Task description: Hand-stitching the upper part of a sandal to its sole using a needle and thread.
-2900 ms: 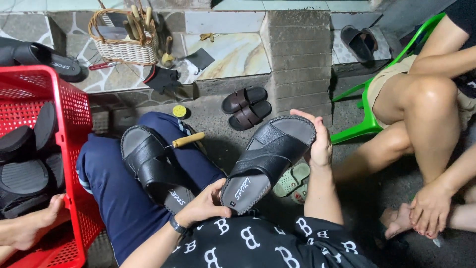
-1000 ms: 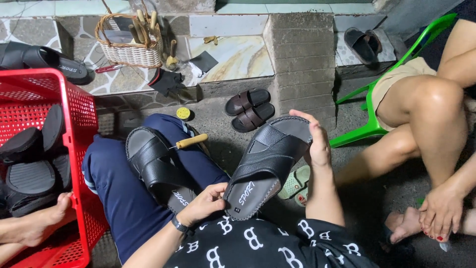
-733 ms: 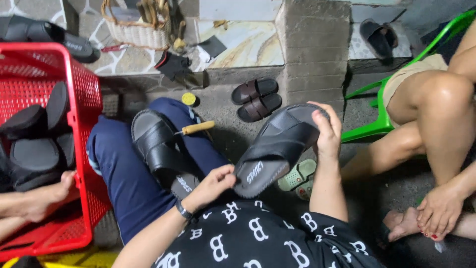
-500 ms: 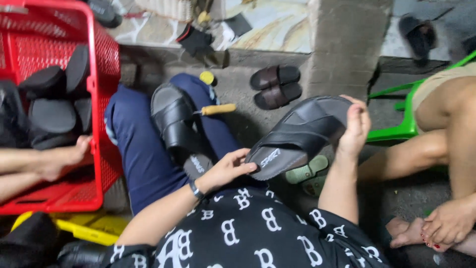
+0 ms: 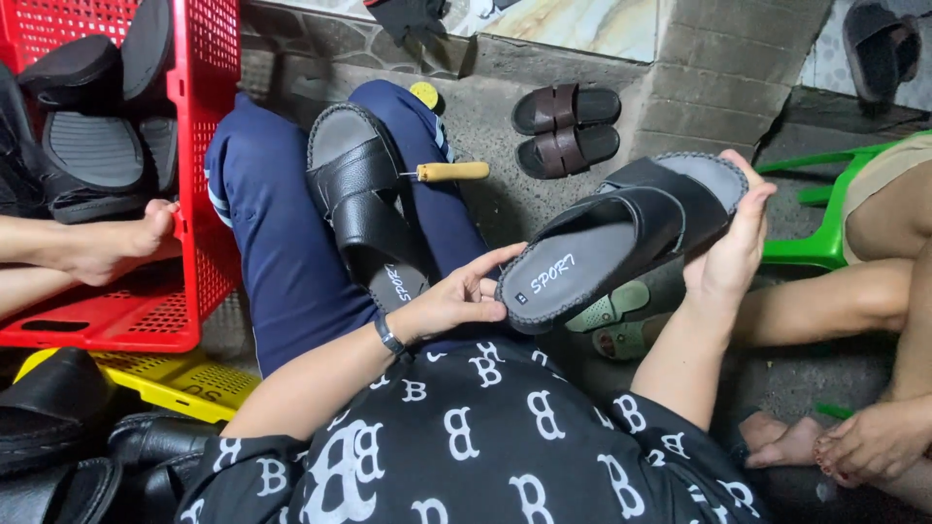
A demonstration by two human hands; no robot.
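Black sandal (image 5: 621, 238) gripped heel-and-toe by both hands (image 5: 456, 301) (image 5: 728, 257); concrete floor (image 5: 505, 184), red crate (image 5: 209, 146) alongside.

Held sandal (image 5: 621, 233): black crossed straps, grey footbed, pale stitching along the rim. Left of it, the second sandal (image 5: 364, 199) on the lap: black straps, grey footbed. Trousers (image 5: 282, 243) beneath: navy blue with a pale side stripe. Shirt (image 5: 485, 446) below the held sandal: black with a repeating white letter pattern. Crate (image 5: 199, 146) far left of it: red lattice, holding black and grey sandals. Tray (image 5: 184, 383) under the crate: yellow. Tool handle (image 5: 453, 172) above the held sandal: tan wood. Pair of slides (image 5: 566, 126) beyond: dark brown. Chair (image 5: 825, 243) to the right: bright green.
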